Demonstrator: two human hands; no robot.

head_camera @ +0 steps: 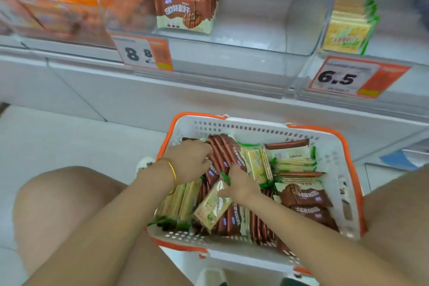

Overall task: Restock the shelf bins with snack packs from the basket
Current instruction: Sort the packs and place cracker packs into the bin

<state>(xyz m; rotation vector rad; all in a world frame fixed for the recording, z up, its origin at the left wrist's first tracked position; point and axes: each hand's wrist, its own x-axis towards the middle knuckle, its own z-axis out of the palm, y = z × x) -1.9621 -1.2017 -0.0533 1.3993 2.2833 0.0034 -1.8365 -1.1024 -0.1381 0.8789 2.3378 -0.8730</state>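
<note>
While both hands work in the basket (334, 153), the left hand (189, 161) and right hand (240, 184) curl around an upright stack of brown snack packs (228, 151); lifting it to the half-empty brown-pack bin (243, 39) likely follows.

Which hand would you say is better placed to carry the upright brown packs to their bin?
Left, probably: the left hand grips those brown packs and lies below their bin, while the right hand sits lower, touching a cream pack.

A thin gold bangle (173, 173) circles my wrist just behind my left hand (189, 160). My forearms (130, 211) and knees (58, 204) are bare.
</note>
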